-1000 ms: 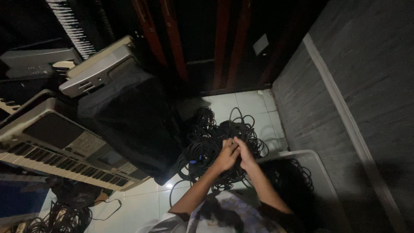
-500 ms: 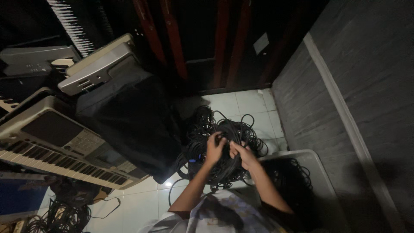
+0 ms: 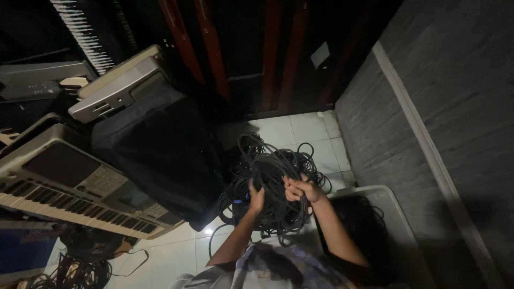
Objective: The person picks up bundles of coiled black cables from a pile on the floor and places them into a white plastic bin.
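A big tangled bundle of black cables (image 3: 270,182) is held up over the white tiled floor (image 3: 300,128). The left hand (image 3: 256,197) is closed around the cables on one side. The right hand (image 3: 300,188) is shut tight on the cables on the other side. The two hands are close but not touching. More black cables are seen in a white tub (image 3: 399,214) just beside the right arm. A keyboard (image 3: 69,187) is leaned on the left, next to a black bag (image 3: 155,150). A grey wall (image 3: 439,96) is on the right.
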